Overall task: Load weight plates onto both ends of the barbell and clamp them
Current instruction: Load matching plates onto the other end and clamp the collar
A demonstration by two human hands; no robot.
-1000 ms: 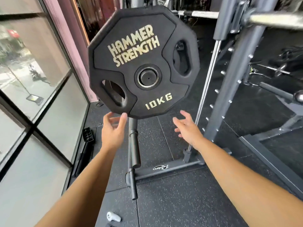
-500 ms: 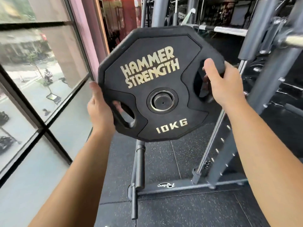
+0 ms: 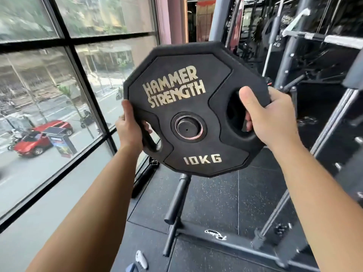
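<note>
A black 10 kg weight plate (image 3: 196,107) with gold "HAMMER STRENGTH" lettering faces me at chest height. A bar end fills its centre hole (image 3: 187,129), so it sits on a sleeve or peg. My left hand (image 3: 130,128) grips the lower left handle slot. My right hand (image 3: 271,118) grips the right handle slot, thumb on the face. The barbell (image 3: 334,39) shows as a blurred silver bar on the rack at the upper right.
A large window (image 3: 64,91) fills the left side. The grey rack uprights (image 3: 290,50) stand at the right. Black storage pegs (image 3: 177,201) jut from the rack base below the plate. A white clamp-like object (image 3: 141,259) lies on the rubber floor.
A second ago both hands were open below the plate. They rose and took hold of its two handle slots, and my view has swung up and towards the window.
</note>
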